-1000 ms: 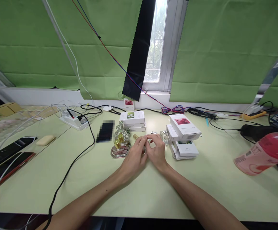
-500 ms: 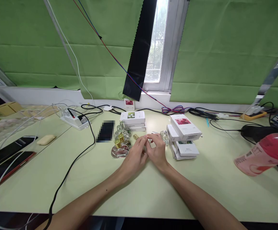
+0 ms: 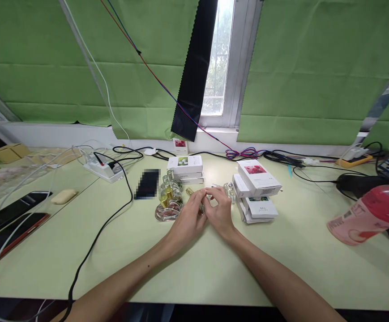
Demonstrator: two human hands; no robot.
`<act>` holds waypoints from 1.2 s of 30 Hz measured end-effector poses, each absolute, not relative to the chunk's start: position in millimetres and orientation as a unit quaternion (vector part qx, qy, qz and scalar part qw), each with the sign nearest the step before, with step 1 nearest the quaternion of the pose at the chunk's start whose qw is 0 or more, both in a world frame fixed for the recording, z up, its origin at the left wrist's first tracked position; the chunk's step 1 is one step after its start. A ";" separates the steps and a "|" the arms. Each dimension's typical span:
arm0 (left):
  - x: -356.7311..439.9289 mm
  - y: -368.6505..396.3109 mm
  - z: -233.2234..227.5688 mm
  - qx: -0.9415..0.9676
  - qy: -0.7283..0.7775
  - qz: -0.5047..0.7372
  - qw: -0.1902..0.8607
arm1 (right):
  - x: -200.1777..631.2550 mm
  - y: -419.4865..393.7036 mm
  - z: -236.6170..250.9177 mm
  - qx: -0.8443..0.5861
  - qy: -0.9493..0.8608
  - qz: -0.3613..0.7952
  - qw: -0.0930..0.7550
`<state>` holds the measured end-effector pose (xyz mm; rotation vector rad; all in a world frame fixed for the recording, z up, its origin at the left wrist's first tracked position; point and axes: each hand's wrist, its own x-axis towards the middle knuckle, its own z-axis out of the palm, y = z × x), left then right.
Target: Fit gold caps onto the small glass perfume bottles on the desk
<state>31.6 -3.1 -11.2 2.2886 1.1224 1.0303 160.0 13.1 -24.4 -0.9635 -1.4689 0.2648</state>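
Observation:
My left hand [image 3: 188,219] and my right hand [image 3: 218,210] meet over the middle of the pale green table [image 3: 194,264]. Both close around one small glass perfume bottle [image 3: 201,206], mostly hidden by my fingers. A gold cap [image 3: 190,192] lies just beyond my left fingers. Left of my hands stand several round glass perfume bottles with gold caps [image 3: 169,203]. A small clear bottle [image 3: 229,190] stands just beyond my right hand.
White perfume boxes are stacked at the right [image 3: 257,190] and behind the bottles [image 3: 185,166]. A power strip [image 3: 103,171] with cables, a black cable [image 3: 96,237], phones [image 3: 11,214] and a pink bottle [image 3: 369,214] lie around.
My fingers have shifted slightly on the small bottle. Nothing else has moved.

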 end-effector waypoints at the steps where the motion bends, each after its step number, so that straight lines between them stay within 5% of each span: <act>1: 31.4 -3.0 -11.5 0.817 0.399 0.368 0.195 | 160.1 13.1 -24.3 -0.419 -0.643 0.114 0.630; 36: 32.2 -2.0 -7.8 0.815 0.403 0.369 0.194 | 159.8 12.7 -22.4 -0.441 -0.633 0.129 0.623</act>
